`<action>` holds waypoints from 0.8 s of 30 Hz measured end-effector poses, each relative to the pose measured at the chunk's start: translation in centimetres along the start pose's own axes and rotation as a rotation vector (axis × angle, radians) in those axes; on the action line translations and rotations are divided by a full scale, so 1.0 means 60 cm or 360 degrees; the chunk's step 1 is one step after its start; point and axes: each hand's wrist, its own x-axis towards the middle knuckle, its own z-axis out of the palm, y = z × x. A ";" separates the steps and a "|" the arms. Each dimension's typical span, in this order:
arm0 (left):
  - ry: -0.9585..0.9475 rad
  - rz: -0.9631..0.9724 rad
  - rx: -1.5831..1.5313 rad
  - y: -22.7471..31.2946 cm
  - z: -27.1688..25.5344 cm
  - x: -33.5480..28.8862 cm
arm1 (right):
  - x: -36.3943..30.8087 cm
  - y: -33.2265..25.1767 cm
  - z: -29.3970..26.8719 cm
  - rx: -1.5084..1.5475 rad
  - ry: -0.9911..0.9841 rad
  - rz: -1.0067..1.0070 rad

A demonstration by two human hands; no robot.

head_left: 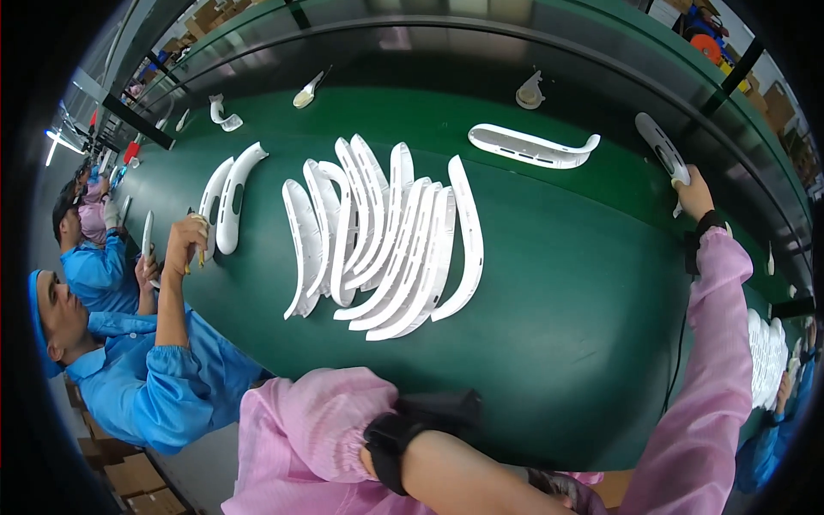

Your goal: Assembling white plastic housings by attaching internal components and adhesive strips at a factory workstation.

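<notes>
At the right, my right hand (693, 193) is closed around the lower end of a white curved plastic shell (659, 142) with a dark slot, beside the far part of the green belt. Close to the camera, my left hand (481, 472) reaches across the bottom edge; its fingers are out of sight. A row of several white curved shells (395, 240) lies on the green surface in front of me, some overlapping. Farther back, a single curved shell (532, 148) rests on its own.
To the left, a co-worker in blue (172, 369) holds a tool near two white shells (230, 202). Small white parts (530, 90) lie along the far side, below a dark metal rail (412, 39). A stack of white shells (764, 356) stands at the right.
</notes>
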 end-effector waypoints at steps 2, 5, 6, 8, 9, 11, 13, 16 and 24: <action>-0.0192 -0.0231 -0.0033 0.039 -0.013 -0.071 | -0.013 -0.056 0.011 0.0146 0.0090 0.0050; -0.0443 -0.0553 -0.0086 0.090 -0.044 -0.169 | -0.072 -0.178 -0.027 0.0550 -0.0005 -0.0103; -0.0285 -0.1051 0.0304 0.061 -0.061 -0.164 | -0.092 -0.202 -0.040 0.0491 0.0061 -0.0332; -0.0333 -0.1715 0.0723 0.035 -0.101 -0.167 | -0.130 -0.270 -0.026 0.0495 0.0172 -0.0789; -0.0528 -0.1885 0.0777 0.052 -0.126 -0.181 | -0.147 -0.323 -0.010 0.0543 0.0222 -0.1039; -0.0367 -0.2172 0.0884 0.074 -0.144 -0.180 | -0.167 -0.392 0.012 0.0589 0.0058 -0.1164; -0.0275 -0.2253 0.0916 0.091 -0.149 -0.186 | -0.173 -0.424 0.024 0.0323 -0.0055 -0.1224; -0.0277 -0.2298 0.0912 0.094 -0.132 -0.199 | -0.161 -0.418 0.053 0.0065 0.0042 -0.1147; -0.0330 -0.2353 0.0765 0.106 -0.122 -0.212 | -0.139 -0.387 0.070 -0.0277 0.0306 -0.0956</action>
